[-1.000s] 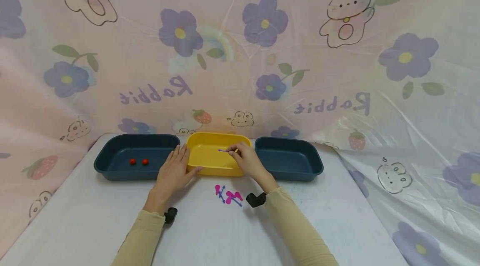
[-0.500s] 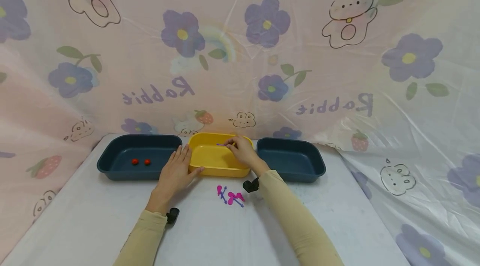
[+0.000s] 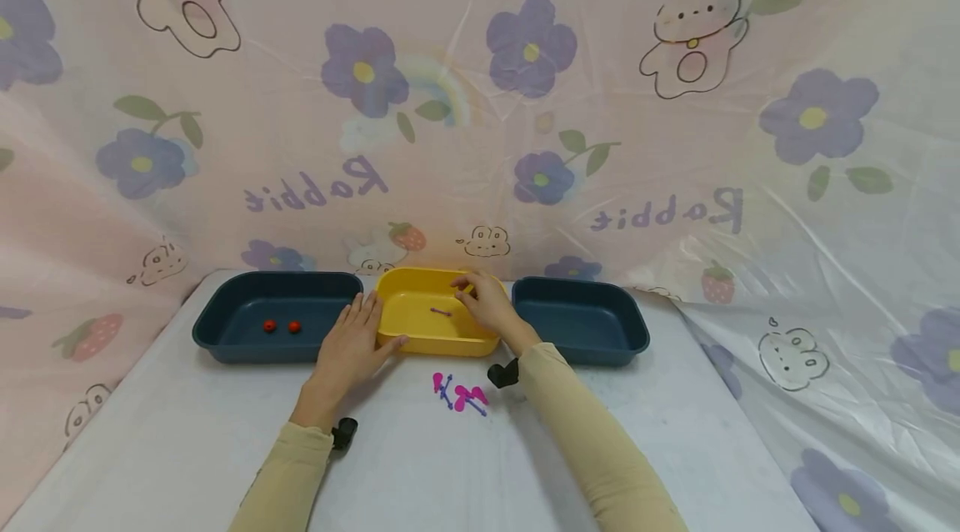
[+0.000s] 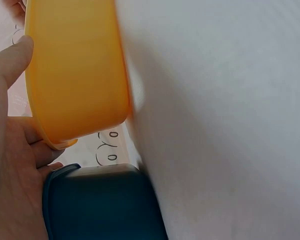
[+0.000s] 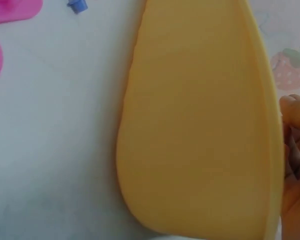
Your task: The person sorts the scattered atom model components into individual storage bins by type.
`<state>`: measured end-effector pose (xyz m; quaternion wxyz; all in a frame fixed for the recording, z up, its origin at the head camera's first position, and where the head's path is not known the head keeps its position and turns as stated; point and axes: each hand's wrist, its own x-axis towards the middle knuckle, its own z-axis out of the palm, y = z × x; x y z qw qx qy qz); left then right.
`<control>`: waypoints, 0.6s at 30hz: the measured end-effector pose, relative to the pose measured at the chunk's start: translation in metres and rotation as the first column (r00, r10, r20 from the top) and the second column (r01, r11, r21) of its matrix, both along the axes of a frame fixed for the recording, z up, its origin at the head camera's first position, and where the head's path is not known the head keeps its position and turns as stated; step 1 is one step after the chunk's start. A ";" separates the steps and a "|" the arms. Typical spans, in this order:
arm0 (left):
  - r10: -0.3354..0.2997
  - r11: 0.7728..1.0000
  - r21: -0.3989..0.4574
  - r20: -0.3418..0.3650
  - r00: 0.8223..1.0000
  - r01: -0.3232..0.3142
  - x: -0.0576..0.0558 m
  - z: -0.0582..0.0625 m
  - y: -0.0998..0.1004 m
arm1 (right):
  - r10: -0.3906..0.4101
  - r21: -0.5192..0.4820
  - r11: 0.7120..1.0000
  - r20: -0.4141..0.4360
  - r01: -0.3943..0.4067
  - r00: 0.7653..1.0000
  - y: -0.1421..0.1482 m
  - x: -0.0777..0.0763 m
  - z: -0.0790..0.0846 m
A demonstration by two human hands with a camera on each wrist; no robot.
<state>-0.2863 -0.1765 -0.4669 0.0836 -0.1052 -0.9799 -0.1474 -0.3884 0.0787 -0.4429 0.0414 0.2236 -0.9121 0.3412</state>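
A small thin purple rod with wider ends (image 3: pixel 441 312) is inside the yellow tray (image 3: pixel 438 344), at the middle of the back row. My right hand (image 3: pixel 486 303) hovers over the tray's right part, its fingers loosely bent with nothing between them. In the right wrist view, the tray's wall partly hides that hand's fingers (image 5: pixel 296 125). My left hand (image 3: pixel 352 340) rests at the tray's left end, fingers straight, with the thumb at the near rim. The left wrist view shows its thumb (image 4: pixel 21 52) touching the yellow rim.
A dark blue tray (image 3: pixel 277 353) with two small red round pieces (image 3: pixel 282 326) stands on the left. Another dark blue tray (image 3: pixel 588 355) stands on the right. Several pink pieces (image 3: pixel 468 396) and purple rods (image 3: pixel 447 392) lie on the white table before the yellow tray.
My right hand moved farther over the yellow tray and let go of the purple rod, which now lies inside the tray. My left hand has stayed at the tray's left end.
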 end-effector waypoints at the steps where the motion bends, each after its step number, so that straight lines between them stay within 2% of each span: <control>1: -0.001 1.000 0.002 0.000 1.000 0.001 0.000 0.000 0.000 | 0.001 -0.003 1.000 -0.003 -0.001 1.000 0.001 0.001 0.000; 9: -0.003 1.000 0.003 0.012 1.000 0.003 0.001 0.001 0.000 | 0.008 -0.097 0.995 -0.029 -0.011 1.000 0.013 0.016 0.004; 18: -0.007 1.000 -0.005 0.018 1.000 0.007 -0.002 0.000 0.000 | 0.002 -0.208 0.978 -0.090 -0.021 0.996 0.026 0.046 0.008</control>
